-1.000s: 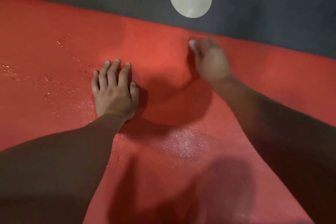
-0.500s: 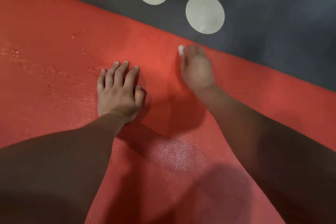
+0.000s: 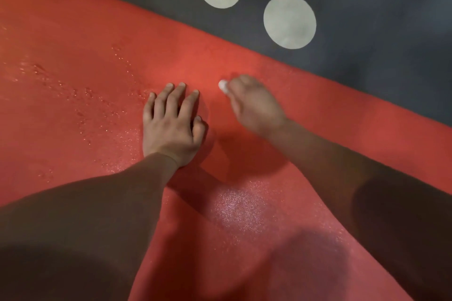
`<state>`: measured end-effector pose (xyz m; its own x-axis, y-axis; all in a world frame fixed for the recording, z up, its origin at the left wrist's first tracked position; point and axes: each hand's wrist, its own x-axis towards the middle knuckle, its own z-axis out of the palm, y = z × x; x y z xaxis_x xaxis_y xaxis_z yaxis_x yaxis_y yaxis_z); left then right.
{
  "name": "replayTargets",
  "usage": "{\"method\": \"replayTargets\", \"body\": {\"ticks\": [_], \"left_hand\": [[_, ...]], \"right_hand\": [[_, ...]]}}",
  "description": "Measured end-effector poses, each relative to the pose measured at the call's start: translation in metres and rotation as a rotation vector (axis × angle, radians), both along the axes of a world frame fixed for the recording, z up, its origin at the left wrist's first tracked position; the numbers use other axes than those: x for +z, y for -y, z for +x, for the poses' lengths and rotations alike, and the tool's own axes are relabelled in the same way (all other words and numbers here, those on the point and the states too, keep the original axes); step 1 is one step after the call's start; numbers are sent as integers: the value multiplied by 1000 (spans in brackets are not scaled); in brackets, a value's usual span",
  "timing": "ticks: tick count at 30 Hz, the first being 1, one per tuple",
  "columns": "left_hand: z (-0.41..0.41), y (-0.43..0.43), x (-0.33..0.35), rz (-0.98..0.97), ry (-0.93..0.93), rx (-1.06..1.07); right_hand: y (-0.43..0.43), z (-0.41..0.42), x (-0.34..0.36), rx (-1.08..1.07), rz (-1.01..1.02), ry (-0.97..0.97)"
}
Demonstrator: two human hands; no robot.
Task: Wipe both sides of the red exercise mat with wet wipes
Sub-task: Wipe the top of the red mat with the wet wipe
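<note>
- Red exercise mat (image 3: 73,32) lies flat on the dark floor (image 3: 379,19) and fills most of my view, with wet beads across its left part.
- My left hand (image 3: 171,127) presses flat on it, fingers straight, grip wide and holding nothing.
- My right hand (image 3: 254,105), blurred, has its grip closed on a small white wet wipe (image 3: 222,86), just beside my left fingertips.
- Risk, as I judge it: the wadded wipe covers little, so strips may go unwiped, and my bracing palm could slide on the wet surface.

Flat left hand (image 3: 171,127), palm down, fingers straight and close together, blurred right hand (image 3: 254,105), fingers curled around small white wet wipe (image 3: 223,86), both forearms stretched forward
</note>
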<state>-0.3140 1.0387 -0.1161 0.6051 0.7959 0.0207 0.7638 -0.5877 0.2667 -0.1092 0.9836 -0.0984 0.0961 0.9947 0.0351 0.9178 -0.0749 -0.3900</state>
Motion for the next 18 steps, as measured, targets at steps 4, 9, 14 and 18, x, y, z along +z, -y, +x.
{"method": "replayTargets", "body": {"ticks": [4,9,14,18], "left_hand": [[-1,0,0,-1,-5,7],[-2,-1,1,-7,-6,2],[-1,-1,0,-11,4,5],[-2,-1,0,-5,13,0]], "right_hand": [[-5,25,3,-60,-3,52],[-38,39,-2,-497,42,95],[-15,0,-1,90,-34,11],[-40,32,-1,-339,48,123]]}}
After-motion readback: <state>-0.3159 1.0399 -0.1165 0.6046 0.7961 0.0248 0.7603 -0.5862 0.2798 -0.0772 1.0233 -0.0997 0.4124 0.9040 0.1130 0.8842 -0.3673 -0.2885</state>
